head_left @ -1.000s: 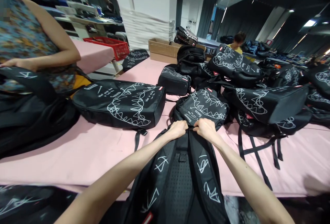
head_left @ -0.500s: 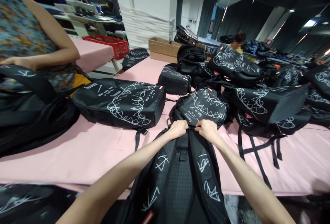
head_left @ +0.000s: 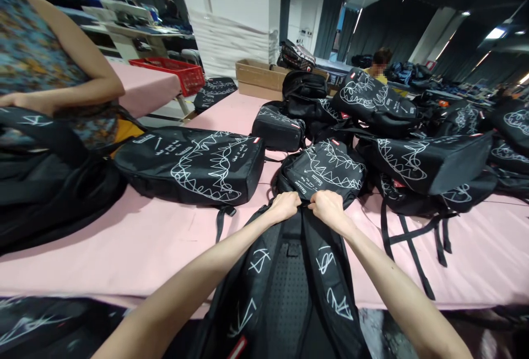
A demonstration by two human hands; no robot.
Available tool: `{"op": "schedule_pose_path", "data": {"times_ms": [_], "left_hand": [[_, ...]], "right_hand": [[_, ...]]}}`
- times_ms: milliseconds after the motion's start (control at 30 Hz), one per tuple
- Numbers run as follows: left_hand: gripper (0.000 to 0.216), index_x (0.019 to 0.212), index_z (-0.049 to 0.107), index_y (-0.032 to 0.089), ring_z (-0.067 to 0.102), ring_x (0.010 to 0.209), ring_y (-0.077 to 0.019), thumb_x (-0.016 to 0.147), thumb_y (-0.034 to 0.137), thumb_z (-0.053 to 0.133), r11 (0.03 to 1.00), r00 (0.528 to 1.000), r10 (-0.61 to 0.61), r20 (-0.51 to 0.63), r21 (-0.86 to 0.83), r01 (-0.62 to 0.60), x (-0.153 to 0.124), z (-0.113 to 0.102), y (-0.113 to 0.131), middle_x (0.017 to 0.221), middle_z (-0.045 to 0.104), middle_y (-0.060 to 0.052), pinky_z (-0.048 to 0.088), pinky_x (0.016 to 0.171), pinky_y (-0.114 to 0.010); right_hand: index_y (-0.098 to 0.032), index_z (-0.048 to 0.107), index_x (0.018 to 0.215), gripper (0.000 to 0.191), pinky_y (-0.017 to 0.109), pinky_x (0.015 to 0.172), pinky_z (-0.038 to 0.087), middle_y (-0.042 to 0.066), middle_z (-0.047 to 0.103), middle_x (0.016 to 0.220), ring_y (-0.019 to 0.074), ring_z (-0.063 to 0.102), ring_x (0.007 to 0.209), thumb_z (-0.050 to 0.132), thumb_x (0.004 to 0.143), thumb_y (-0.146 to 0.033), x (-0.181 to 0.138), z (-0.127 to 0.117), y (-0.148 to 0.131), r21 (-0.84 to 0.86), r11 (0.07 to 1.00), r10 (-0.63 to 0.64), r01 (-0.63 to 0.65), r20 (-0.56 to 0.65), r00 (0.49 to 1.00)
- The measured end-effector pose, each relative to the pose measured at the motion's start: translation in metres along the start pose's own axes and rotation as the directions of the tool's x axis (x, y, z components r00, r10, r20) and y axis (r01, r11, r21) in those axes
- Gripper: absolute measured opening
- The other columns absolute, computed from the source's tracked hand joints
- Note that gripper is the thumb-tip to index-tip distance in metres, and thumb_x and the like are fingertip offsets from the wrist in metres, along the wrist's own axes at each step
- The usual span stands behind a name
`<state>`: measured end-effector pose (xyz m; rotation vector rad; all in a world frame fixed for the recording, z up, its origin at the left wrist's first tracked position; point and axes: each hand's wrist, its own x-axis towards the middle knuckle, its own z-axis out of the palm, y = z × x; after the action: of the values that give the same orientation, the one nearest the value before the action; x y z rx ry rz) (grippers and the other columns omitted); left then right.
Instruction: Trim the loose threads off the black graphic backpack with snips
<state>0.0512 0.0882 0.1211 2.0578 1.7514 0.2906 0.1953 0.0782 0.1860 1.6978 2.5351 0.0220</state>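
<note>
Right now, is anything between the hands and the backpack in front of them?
Nothing visible. The left hand and right hand both already grip the top edge of the backpack, side by side. Another backpack lies just beyond them.

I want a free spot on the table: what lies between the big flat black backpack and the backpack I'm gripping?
In the head view, only bare pink table cover separates the flat black shark-print backpack from the gripped black backpack, apart from one dangling black strap.

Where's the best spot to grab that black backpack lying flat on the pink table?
Probably the backpack's near long edge, from the front with both hands. It lies flat on the pink table, print up, that edge unblocked. Its dangling strap looks too floppy.
</note>
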Motion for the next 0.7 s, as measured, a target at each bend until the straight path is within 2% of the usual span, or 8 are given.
{"op": "schedule_pose_path", "data": {"times_ms": [167, 367, 700], "left_hand": [[0.020, 0.086, 0.059, 0.018, 0.062, 0.085, -0.0228, 0.083, 0.020, 0.040, 1.000, 1.000, -0.006, 0.001, 0.001, 0.006, 0.0007, 0.0016, -0.0006, 0.091, 0.067, -0.008, 0.042, 0.069, -0.028], [0.017, 0.087, 0.059, 0.018, 0.063, 0.086, -0.0227, 0.082, 0.020, 0.043, 1.000, 1.000, -0.009, -0.002, 0.003, 0.009, 0.0019, 0.0018, -0.0013, 0.090, 0.067, -0.008, 0.042, 0.071, -0.028], [0.018, 0.083, 0.058, 0.018, 0.062, 0.088, -0.0215, 0.082, 0.016, 0.040, 1.000, 1.000, 0.006, -0.007, 0.006, -0.005, 0.0042, 0.0064, -0.0033, 0.091, 0.067, -0.007, 0.043, 0.071, -0.027]], "right_hand": [[-0.017, 0.069, 0.088, 0.018, 0.028, 0.074, 0.042, 0.011, 0.068, 0.093, 0.0237, 0.061, 0.093, 0.057, 0.079, -0.029, 0.0016, -0.0009, -0.0053, -0.007, 1.000, -0.008, 0.008, -0.005, 1.000], [-0.021, 0.069, 0.087, 0.019, 0.027, 0.068, 0.042, 0.007, 0.069, 0.090, 0.0223, 0.063, 0.088, 0.055, 0.081, -0.032, -0.0013, 0.0003, 0.0004, 0.010, 1.000, 0.016, -0.016, 0.004, 1.000], [-0.020, 0.069, 0.088, 0.018, 0.028, 0.072, 0.043, 0.009, 0.069, 0.093, 0.0232, 0.062, 0.091, 0.058, 0.080, -0.032, -0.0008, 0.0020, -0.0045, 0.022, 0.999, 0.043, -0.044, 0.019, 0.999]]}}
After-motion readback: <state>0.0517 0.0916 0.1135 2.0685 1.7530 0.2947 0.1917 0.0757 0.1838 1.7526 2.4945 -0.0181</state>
